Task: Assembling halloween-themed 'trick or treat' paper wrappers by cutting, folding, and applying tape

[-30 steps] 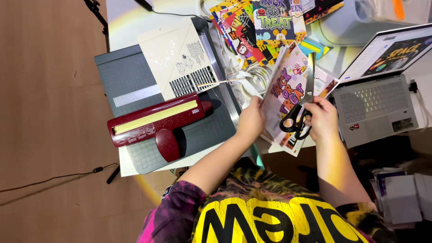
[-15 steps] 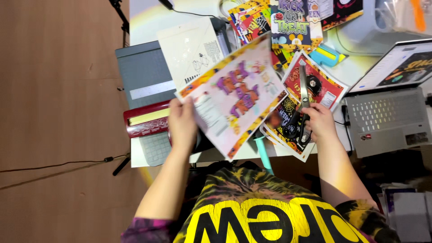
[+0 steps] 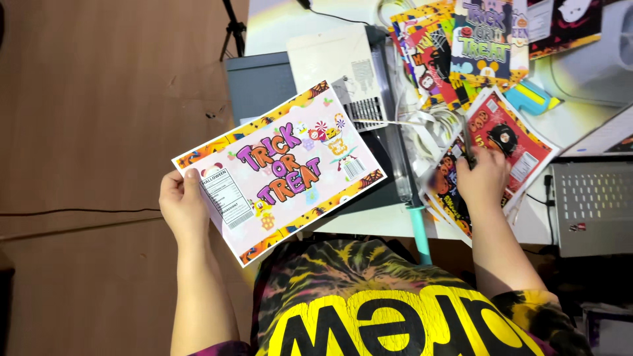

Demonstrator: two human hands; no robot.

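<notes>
Holding a printed sheet (image 3: 280, 168) by its lower left corner, the left hand (image 3: 181, 207) has its thumb on top of the paper and its fingers closed under it, so the hand is clamped on the sheet. The sheet is pink in the middle with an orange patterned border, colourful letters and small candy drawings, and it has a white label block near the thumb. It is lifted off the bench (image 3: 369, 221) and tilted, with its upper right corner over the grey machine (image 3: 264, 82) and its left part out over the brown floor (image 3: 99, 132).

The right hand (image 3: 484, 175) rests on a pile of other printed sheets (image 3: 508, 142), mostly red and black, which lie on the bench just left of a silver laptop (image 3: 593, 204). Its fingers are curled together around a thin dark object, but this is blurred and I cannot tell what it is.

Behind the pile, more bright printed sheets (image 3: 475, 46) are spread at the far side of the bench, and a small blue and yellow object (image 3: 531, 95) lies beside them. A white paper (image 3: 343, 66) lies on top of the grey machine. A teal handle (image 3: 420, 231) sticks out at the near edge of the bench, between the two arms.
</notes>
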